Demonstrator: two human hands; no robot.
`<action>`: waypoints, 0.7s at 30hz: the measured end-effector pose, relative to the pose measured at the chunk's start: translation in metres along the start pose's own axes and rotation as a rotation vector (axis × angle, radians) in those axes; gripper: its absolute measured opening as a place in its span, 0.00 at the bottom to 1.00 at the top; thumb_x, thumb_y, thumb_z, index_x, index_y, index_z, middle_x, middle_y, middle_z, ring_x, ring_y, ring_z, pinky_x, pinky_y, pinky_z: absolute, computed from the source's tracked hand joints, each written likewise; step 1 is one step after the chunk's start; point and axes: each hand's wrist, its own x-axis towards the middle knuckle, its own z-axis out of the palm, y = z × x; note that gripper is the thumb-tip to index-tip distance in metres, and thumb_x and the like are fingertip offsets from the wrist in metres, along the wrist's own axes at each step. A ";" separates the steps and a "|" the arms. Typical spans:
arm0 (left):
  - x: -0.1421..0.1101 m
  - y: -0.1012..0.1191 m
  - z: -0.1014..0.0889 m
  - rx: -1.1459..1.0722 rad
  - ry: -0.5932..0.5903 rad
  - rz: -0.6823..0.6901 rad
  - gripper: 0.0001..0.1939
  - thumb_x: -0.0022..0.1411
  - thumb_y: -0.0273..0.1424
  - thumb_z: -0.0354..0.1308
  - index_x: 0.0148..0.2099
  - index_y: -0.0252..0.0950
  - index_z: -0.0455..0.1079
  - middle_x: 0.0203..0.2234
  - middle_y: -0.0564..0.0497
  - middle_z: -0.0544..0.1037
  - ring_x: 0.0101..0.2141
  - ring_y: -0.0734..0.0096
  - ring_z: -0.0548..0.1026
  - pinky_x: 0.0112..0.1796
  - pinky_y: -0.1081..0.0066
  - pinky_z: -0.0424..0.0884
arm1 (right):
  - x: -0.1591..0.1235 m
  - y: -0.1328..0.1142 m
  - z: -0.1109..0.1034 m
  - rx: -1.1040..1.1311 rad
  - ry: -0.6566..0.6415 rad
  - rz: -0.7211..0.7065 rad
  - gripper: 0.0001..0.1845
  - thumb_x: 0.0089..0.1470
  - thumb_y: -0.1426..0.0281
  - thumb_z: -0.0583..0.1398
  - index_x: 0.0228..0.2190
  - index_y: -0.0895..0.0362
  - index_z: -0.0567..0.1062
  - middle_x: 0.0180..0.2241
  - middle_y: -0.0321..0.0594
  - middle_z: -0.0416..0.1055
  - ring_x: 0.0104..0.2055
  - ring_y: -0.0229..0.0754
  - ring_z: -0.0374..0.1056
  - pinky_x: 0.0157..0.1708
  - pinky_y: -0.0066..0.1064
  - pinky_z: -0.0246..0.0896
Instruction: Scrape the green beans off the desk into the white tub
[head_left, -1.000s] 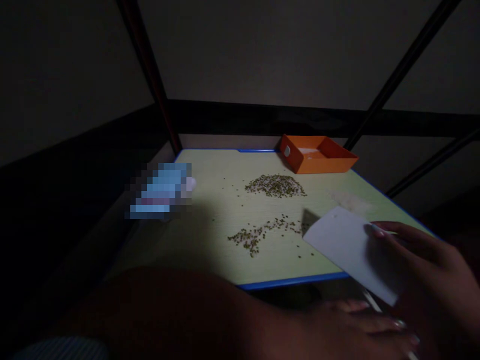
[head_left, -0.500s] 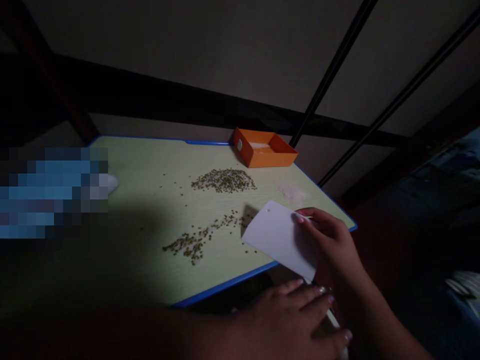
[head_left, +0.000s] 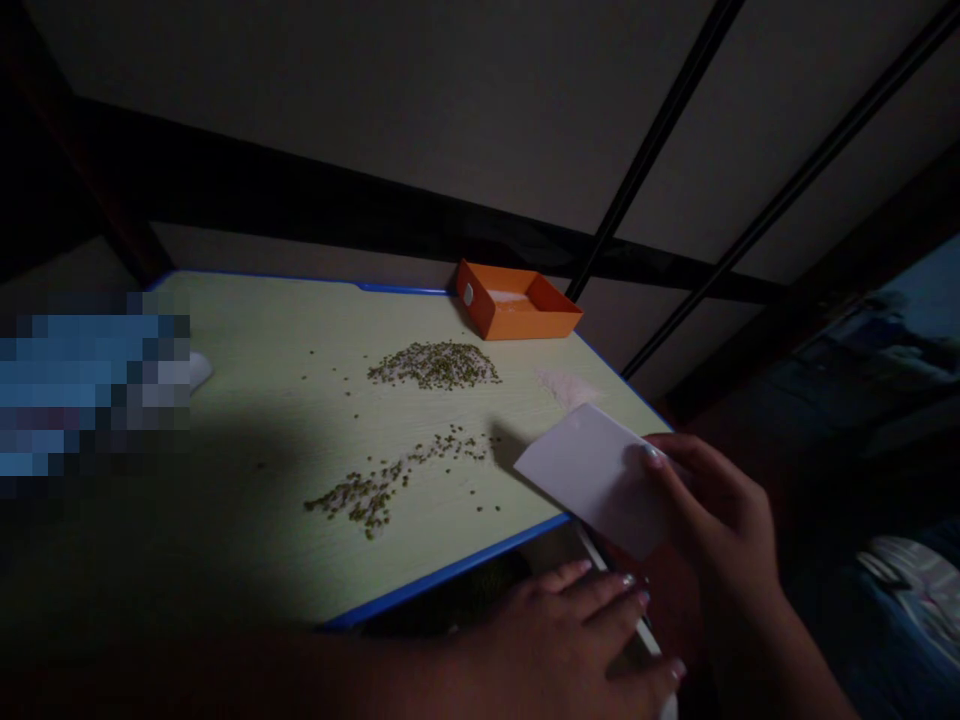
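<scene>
Gathering small green grains (head_left: 442,370) left of and before the shallow orange tray (head_left: 529,322) seems in hand: before the tray, the right hand (head_left: 720,500) pinches a flat white card (head_left: 574,455), the left hand (head_left: 570,635) spreads its fingers, any grip unclear, and the card's edge probably needs lowering.

**Orange, white and mottled green**

The bench (head_left: 247,330) top is pale yellow-green with faint streaks, its edging (head_left: 450,571) blue. The box (head_left: 529,325) is plain orange, bearing a white disc (head_left: 469,294). The sheet (head_left: 574,460) is solid white. The seed heap (head_left: 439,365) is mottled green and whitish; the powder (head_left: 566,387), pinkish white.
</scene>
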 end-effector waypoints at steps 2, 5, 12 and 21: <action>0.002 -0.001 -0.005 -0.075 -0.081 -0.010 0.20 0.66 0.42 0.42 0.59 0.50 0.59 0.50 0.57 0.75 0.49 0.73 0.73 0.49 0.70 0.71 | -0.008 -0.006 -0.001 -0.105 -0.053 -0.154 0.05 0.55 0.65 0.62 0.33 0.53 0.78 0.29 0.38 0.78 0.29 0.40 0.74 0.27 0.25 0.67; 0.007 -0.002 -0.018 -0.211 -0.263 -0.013 0.25 0.64 0.48 0.41 0.60 0.45 0.57 0.49 0.52 0.75 0.51 0.67 0.72 0.47 0.65 0.72 | -0.015 -0.019 0.003 -0.210 -0.107 -0.333 0.05 0.57 0.70 0.60 0.37 0.52 0.77 0.30 0.37 0.79 0.28 0.38 0.75 0.28 0.24 0.68; 0.010 -0.003 -0.029 -0.375 -0.390 -0.067 0.23 0.63 0.49 0.42 0.56 0.46 0.61 0.51 0.52 0.74 0.49 0.62 0.72 0.44 0.61 0.71 | -0.017 -0.040 0.020 -0.266 -0.176 -0.692 0.09 0.59 0.76 0.55 0.40 0.56 0.73 0.28 0.39 0.79 0.26 0.38 0.75 0.26 0.27 0.68; 0.004 0.004 -0.027 -0.363 -0.372 -0.097 0.24 0.64 0.46 0.41 0.56 0.43 0.63 0.49 0.51 0.76 0.46 0.65 0.73 0.40 0.64 0.69 | -0.038 -0.058 0.030 -0.374 -0.288 -1.000 0.11 0.63 0.75 0.53 0.39 0.61 0.75 0.30 0.41 0.80 0.29 0.39 0.76 0.39 0.40 0.74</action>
